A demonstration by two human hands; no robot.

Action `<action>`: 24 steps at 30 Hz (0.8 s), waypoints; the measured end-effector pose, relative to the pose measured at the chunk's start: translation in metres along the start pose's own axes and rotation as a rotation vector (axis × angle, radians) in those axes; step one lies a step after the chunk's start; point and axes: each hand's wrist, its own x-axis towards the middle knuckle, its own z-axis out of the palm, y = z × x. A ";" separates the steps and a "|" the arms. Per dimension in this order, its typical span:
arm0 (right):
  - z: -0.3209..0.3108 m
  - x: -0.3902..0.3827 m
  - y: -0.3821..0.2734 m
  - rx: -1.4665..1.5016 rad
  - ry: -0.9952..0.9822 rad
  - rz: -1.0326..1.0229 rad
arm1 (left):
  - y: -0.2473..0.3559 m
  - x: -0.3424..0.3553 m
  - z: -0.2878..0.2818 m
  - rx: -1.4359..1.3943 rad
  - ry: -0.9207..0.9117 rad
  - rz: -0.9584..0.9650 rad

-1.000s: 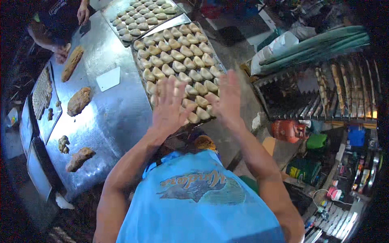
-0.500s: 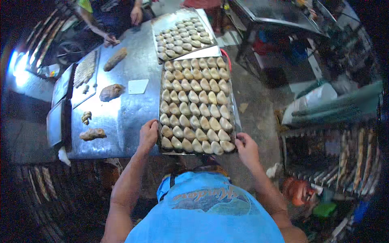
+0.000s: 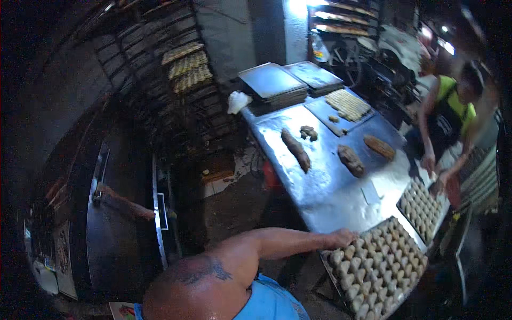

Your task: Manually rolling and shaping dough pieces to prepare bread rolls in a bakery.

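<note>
My left arm reaches across to the left edge of a tray [image 3: 334,276], where my left hand [image 3: 342,238] is closed on its rim near the corner. Rows of pale, rounded dough pieces [image 3: 380,266] fill that tray, which lies at the near end of the metal table [image 3: 325,194]. My right hand is out of the picture. Behind this tray lies a second tray of similar dough pieces [image 3: 421,205]. A small white rectangular scraper [image 3: 369,192] rests on the table near my left hand.
A co-worker in a yellow-green top [image 3: 450,104] has both hands by the second tray. Long dough lumps [image 3: 350,161], a tray of small dough pieces [image 3: 349,105] and stacked trays [image 3: 274,82] occupy the table. A loaded rack [image 3: 189,66] and dark metal door [image 3: 122,224] stand left.
My view has swung left, bringing the rack and dark door into sight. My right hand has left the picture, while my left hand stays at the tray's edge.
</note>
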 end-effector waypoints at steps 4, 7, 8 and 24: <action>0.075 0.028 -0.004 0.009 -0.114 -0.108 | 0.045 -0.067 -0.050 -0.455 0.189 -0.110; 0.146 0.056 -0.001 0.034 -0.215 -0.194 | 0.063 -0.141 -0.154 -0.636 0.360 -0.097; 0.173 0.064 -0.001 0.053 -0.249 -0.228 | 0.075 -0.182 -0.205 -0.682 0.437 -0.055; 0.774 0.116 -0.156 -0.037 -0.937 -0.911 | 0.050 -0.583 -0.662 -0.114 1.814 -0.490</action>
